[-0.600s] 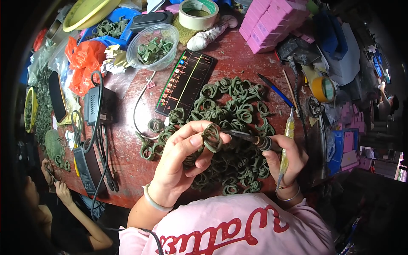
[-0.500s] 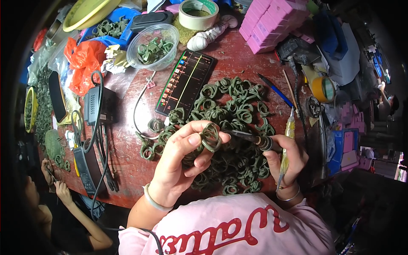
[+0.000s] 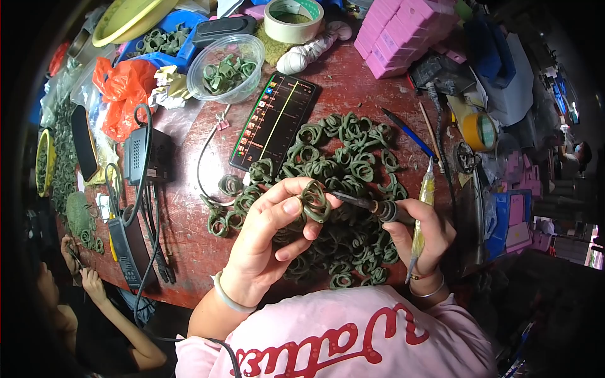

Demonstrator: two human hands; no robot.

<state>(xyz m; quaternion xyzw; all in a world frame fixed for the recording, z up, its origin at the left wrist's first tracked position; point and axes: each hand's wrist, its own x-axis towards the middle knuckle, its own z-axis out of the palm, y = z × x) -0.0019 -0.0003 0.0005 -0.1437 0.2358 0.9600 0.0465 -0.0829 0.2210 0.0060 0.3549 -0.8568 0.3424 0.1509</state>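
Left grip (image 3: 266, 232): pinching one dark-green openwork ring (image 3: 317, 203) between thumb and finger, above one heap of green rings (image 3: 350, 246), overlapping beyond count, on one red-painted bench (image 3: 189, 252). Right grip (image 3: 436, 234): grasping one black pointed tool (image 3: 386, 210), tip near the ring, and one yellow-wrapped slender rod (image 3: 426, 191).

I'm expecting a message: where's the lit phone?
In the head view, the phone lies upper left of centre, between the clear tub and the green ring pile.
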